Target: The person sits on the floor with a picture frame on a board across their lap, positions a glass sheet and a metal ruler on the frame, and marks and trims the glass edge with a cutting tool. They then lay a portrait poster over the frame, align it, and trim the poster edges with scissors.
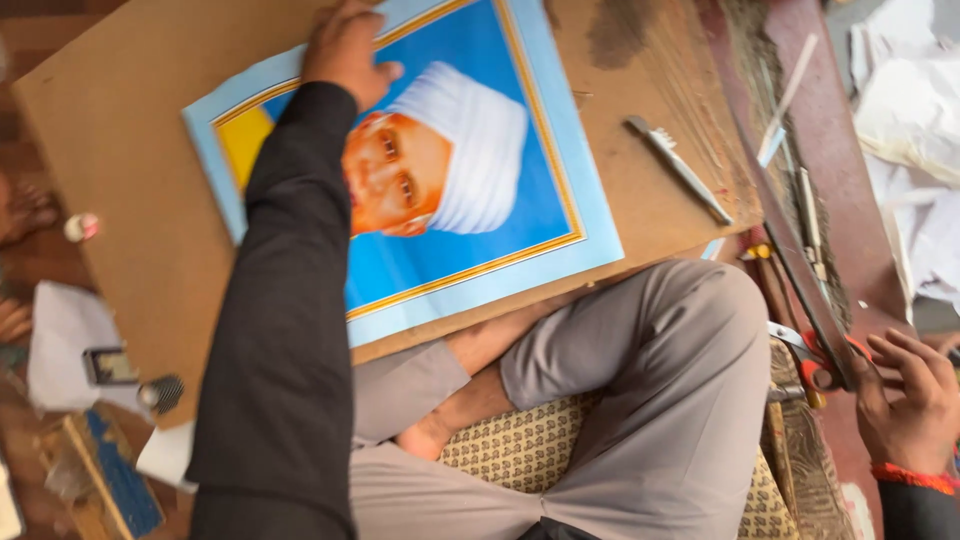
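**Two hands, one print on a board**

Left hand [345, 50] lies spread and flat on the far edge of the portrait print [500, 240], a blue poster with a gold inner line and pale border; it grips nothing. The print lies at an angle on the brown backing board [130, 160], which rests across the person's crossed legs. Right hand [905, 400] is off to the side, fingers curled about a long dark strip [800, 270] near red-handled pliers [815, 365]; whether it fully clasps the strip I cannot tell.

Judgement: to do this well, keep the palm pressure even so the print does not skew, and keep its borders parallel to the board edges.

Surface: a metal hand tool [680, 170] lies on the board beside the print. Patterned cushion [520, 445] under the legs. Floor is reddish, with white sheets [910, 110] at one side and paper and small oddments at the other.
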